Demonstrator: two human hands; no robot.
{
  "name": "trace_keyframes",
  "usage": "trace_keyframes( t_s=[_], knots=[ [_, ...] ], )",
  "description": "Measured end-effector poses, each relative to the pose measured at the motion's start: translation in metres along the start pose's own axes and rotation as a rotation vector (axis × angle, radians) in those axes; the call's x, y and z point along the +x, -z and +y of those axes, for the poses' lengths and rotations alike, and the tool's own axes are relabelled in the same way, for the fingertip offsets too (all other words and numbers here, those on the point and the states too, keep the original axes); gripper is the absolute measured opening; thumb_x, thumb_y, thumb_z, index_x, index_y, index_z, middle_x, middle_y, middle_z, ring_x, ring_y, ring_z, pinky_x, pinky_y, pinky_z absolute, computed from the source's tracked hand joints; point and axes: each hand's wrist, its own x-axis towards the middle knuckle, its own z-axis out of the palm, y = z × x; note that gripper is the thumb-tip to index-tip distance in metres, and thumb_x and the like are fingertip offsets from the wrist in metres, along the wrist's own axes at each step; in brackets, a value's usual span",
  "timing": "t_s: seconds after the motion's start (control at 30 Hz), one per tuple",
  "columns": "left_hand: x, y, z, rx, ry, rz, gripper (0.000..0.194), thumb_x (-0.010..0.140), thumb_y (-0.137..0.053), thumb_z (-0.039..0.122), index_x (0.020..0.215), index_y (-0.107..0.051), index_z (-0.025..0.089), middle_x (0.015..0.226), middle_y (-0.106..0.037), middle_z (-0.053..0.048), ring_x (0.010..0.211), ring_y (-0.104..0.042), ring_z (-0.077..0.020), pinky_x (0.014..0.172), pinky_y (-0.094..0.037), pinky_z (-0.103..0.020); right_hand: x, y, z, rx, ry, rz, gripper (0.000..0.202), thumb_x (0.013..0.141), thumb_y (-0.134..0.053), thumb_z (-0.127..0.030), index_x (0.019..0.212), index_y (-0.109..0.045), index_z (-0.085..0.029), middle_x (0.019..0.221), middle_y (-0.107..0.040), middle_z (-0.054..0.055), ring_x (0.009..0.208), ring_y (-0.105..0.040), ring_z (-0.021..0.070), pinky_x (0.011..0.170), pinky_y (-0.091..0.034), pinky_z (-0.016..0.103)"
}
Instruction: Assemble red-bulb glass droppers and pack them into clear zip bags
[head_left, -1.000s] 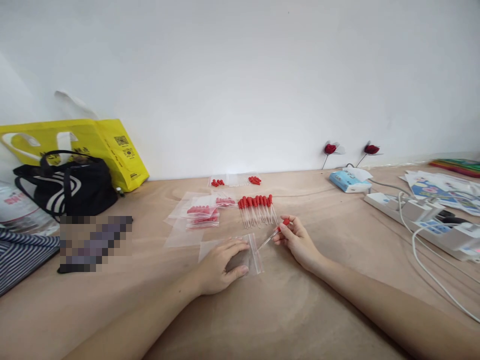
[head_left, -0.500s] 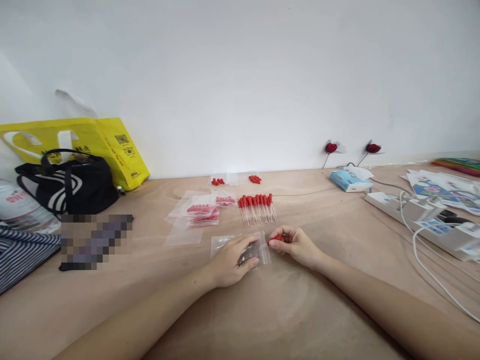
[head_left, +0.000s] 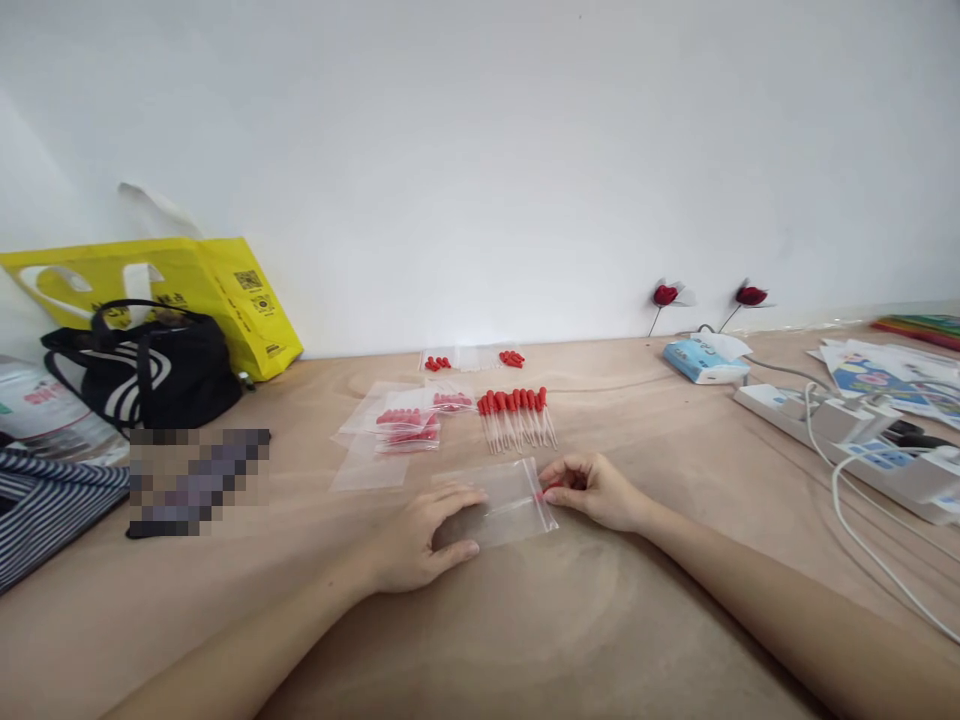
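Note:
A clear zip bag lies flat in front of me, its zip end toward the right. My left hand rests at the bag's left end, thumb and fingers spread apart, with nothing gripped. My right hand pinches a small red rubber dropper bulb at the bag's mouth; the fingers hide part of it. Just behind the bag lies a row of clear droppers with red bulbs. Left of them is a stack of zip bags with red bulbs inside.
Two small groups of red bulbs lie near the wall. A yellow bag and a black bag stand at left. On the right are a tissue pack, a power strip with cables, papers and two red roses.
My left hand has slid left and opened wider, uncovering more of the zip bag. My right hand stays at the bag's mouth, and the red bulb has tipped lower in its fingers.

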Motion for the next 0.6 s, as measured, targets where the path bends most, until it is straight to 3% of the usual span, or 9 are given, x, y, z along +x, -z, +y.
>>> trace_keyframes(
  t_s=[0.13,0.37,0.6],
  knots=[
    [0.001,-0.005,0.0,-0.039,0.043,-0.003,0.049,0.077,-0.052,0.039,0.122,-0.042,0.025,0.127,-0.046,-0.005,0.117,-0.041,-0.0238,0.097,-0.033,-0.041,-0.001,-0.005,-0.002,0.193,-0.005,-0.033,0.034,0.062,-0.068,-0.039,0.083,-0.057,-0.016,0.068,-0.059,0.0,0.06,-0.053,0.0106,0.059,-0.042,0.026],
    [0.005,-0.008,0.002,-0.059,0.041,0.03,0.049,0.076,-0.054,0.039,0.121,-0.043,0.023,0.126,-0.047,-0.005,0.117,-0.041,-0.0227,0.098,-0.033,-0.04,-0.002,-0.015,-0.006,0.245,0.013,-0.074,0.039,0.065,-0.065,-0.035,0.097,-0.052,-0.017,0.076,-0.06,0.001,0.06,-0.052,0.0086,0.056,-0.041,0.023],
    [0.004,-0.008,0.003,-0.06,0.026,0.035,0.048,0.076,-0.054,0.039,0.12,-0.044,0.023,0.125,-0.048,-0.005,0.116,-0.041,-0.0227,0.097,-0.034,-0.04,0.01,-0.019,-0.003,0.118,0.024,0.092,0.033,0.064,-0.062,-0.029,0.092,-0.054,-0.015,0.058,-0.051,-0.005,0.05,-0.046,0.007,0.05,-0.037,0.021]
  ],
)
